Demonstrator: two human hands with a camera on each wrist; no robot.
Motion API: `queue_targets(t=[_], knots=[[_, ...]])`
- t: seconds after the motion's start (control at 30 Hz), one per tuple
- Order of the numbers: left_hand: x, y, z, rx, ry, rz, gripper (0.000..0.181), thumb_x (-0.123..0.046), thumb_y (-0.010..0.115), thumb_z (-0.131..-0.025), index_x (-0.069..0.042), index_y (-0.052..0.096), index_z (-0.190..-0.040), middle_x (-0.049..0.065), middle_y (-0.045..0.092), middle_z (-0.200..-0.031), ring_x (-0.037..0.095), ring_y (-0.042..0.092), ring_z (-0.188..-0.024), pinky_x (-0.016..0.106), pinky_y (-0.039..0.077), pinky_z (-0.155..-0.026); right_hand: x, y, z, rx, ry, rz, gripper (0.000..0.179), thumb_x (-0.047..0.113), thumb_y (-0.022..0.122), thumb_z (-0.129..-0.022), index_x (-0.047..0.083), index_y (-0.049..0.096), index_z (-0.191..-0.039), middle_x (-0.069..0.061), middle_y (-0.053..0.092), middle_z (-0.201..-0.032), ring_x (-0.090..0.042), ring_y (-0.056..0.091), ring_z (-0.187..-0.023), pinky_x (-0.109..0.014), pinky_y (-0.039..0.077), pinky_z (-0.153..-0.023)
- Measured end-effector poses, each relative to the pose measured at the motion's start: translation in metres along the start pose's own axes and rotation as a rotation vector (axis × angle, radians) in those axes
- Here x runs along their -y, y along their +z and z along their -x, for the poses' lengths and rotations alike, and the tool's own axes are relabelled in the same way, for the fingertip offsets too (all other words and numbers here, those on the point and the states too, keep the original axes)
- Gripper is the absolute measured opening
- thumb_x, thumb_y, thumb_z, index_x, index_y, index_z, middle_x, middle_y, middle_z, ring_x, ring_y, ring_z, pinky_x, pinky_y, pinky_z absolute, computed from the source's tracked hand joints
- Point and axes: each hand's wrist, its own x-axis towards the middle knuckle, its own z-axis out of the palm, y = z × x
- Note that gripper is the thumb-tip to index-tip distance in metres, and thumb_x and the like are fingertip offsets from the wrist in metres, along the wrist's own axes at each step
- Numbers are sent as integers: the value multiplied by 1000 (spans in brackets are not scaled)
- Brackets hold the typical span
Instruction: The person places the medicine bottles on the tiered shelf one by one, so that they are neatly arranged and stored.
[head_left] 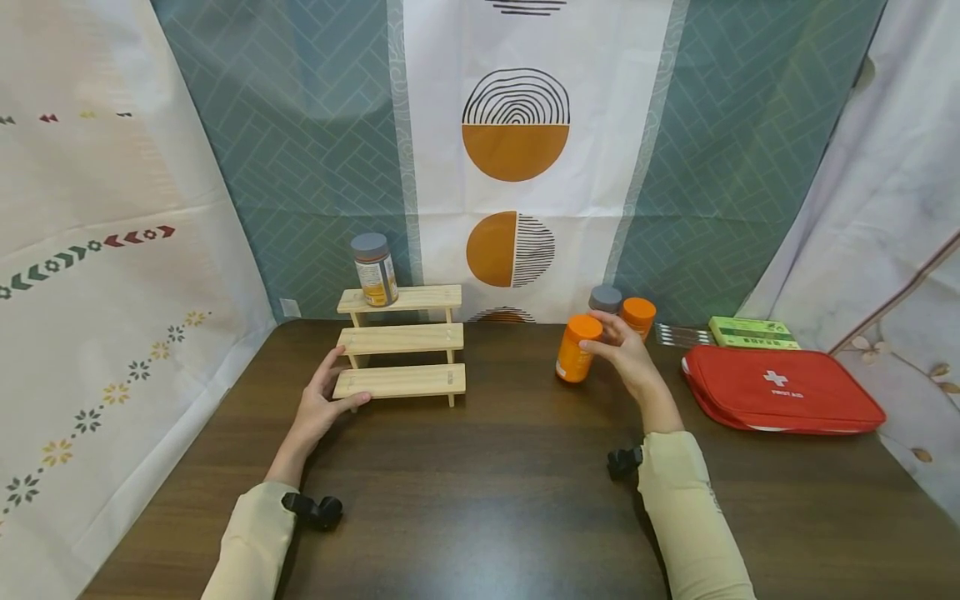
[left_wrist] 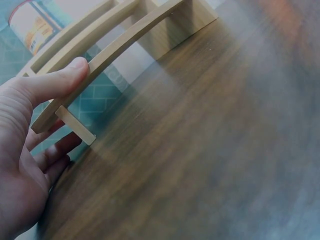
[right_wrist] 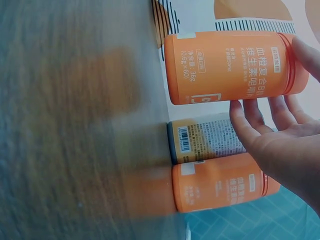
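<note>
A three-step wooden rack [head_left: 401, 381] stands at the back left of the table. My left hand [head_left: 317, 408] holds the left end of its lowest step, thumb on the front edge and fingers behind, as the left wrist view shows. On the top step stands a grey-lidded bottle [head_left: 377, 271]. My right hand [head_left: 626, 354] grips an orange bottle [right_wrist: 225, 67] near its lid, thumb on one side and fingers on the other. Behind that hand stand a second orange bottle [right_wrist: 225, 182] and another grey-lidded bottle [right_wrist: 207, 137], side by side.
To the right lies a red first aid pouch [head_left: 783, 390]. Behind it are a green box [head_left: 753, 332] and a pack of swabs [head_left: 683, 336]. Patterned cloth [head_left: 315, 150] hangs along the table's back edge, with white cloth [head_left: 112, 275] at the left.
</note>
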Motion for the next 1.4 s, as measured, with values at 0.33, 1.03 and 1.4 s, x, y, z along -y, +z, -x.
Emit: queue_targets(t=[0.33, 1.03, 1.4], knots=[[1, 0, 0, -2, 13, 13, 95, -5, 75, -85, -22, 16, -158, 25, 48, -138, -8, 52, -102, 11, 46, -79, 3, 4, 1, -22, -3, -23, 65, 11, 66, -93, 7, 34, -149, -13, 41, -153, -12, 46, -112, -45, 29, -116], [0, 0, 0, 7, -12, 1, 94, -8, 74, -86, -23, 15, -158, 24, 46, -141, -6, 53, -98, 18, 49, -73, 19, 15, 11, -19, -68, -78, 58, 10, 64, -92, 10, 40, -146, 20, 55, -116, -3, 53, -106, -23, 40, -96], [-1, 0, 0, 4, -6, 21, 94, -6, 74, -86, -23, 16, -158, 23, 47, -139, -7, 53, -101, 13, 47, -77, 33, 25, 16, -15, -123, -130, 59, 4, 61, -91, 4, 38, -146, 20, 59, -110, -2, 56, -104, -18, 44, -92]])
